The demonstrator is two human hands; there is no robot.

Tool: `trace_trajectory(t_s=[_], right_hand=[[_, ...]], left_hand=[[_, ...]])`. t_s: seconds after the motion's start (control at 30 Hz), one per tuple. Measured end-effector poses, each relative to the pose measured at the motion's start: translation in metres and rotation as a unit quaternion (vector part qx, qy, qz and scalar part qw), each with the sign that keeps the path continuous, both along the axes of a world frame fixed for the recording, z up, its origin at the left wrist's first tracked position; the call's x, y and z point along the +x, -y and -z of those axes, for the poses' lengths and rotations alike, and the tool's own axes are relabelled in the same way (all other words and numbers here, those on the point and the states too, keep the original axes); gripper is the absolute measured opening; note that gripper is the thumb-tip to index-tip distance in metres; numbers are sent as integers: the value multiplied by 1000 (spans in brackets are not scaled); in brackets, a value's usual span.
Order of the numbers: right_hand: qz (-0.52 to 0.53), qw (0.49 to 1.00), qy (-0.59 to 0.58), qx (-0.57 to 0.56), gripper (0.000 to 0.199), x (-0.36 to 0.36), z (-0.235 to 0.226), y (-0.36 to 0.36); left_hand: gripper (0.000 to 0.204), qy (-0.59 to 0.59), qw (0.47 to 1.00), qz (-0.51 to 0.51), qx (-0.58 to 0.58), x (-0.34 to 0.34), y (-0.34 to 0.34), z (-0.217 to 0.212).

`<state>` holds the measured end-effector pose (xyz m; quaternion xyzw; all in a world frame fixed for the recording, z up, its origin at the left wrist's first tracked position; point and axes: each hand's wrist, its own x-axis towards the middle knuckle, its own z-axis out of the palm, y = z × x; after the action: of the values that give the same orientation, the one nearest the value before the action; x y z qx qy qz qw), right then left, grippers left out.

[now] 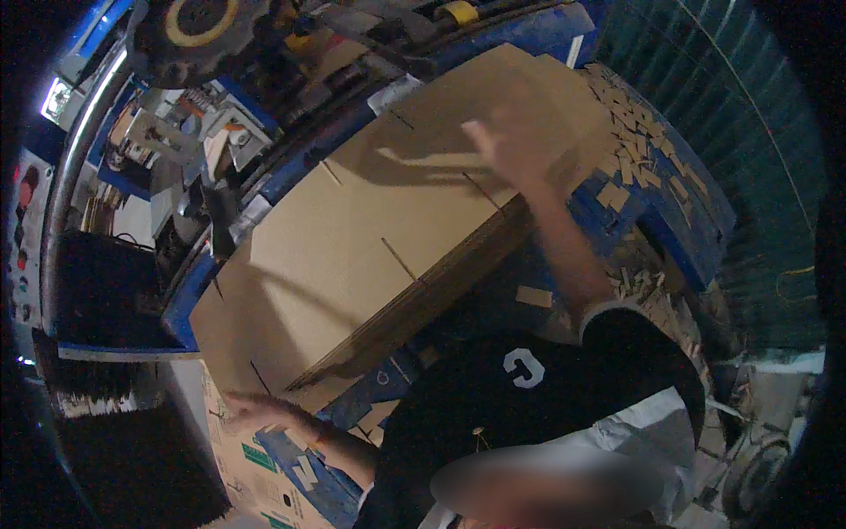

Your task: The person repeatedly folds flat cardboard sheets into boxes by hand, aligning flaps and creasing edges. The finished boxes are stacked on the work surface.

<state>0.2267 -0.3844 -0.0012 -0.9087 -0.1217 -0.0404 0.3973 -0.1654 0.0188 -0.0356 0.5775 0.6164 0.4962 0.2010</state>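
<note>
A tall stack of flat brown cardboard sheets (pixel 326 256) with short slots cut in along its edges lies slantwise before me. My right hand (pixel 520 150) is over the stack's far right part, thumb apart from the fingers, holding nothing that I can see. It is smeared by motion, and a shadow falls on the top sheet beside it; contact cannot be made out. By the stack's near left corner is my left hand (pixel 264 414), its fingers stretched out to the left. Whether it touches the sheets is unclear in the dim light.
Cardboard offcuts (pixel 634 141) are strewn over the blue table (pixel 705 242) on the right. Machinery with a dark round wheel (pixel 198 31) stands beyond the stack. A control panel (pixel 26 229) is at far left, a printed carton (pixel 256 467) near left, a green curtain (pixel 749 132) right.
</note>
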Motion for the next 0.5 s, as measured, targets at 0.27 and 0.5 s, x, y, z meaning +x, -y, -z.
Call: trace_trajectory(t_s=[0.27, 0.5], right_hand=[[227, 963, 130, -65, 60, 16, 48, 83], [209, 784, 290, 508, 39, 42, 11, 78]], left_hand=[[59, 23, 999, 33, 25, -5, 11, 2], [67, 100, 993, 49, 50, -11, 30, -25]])
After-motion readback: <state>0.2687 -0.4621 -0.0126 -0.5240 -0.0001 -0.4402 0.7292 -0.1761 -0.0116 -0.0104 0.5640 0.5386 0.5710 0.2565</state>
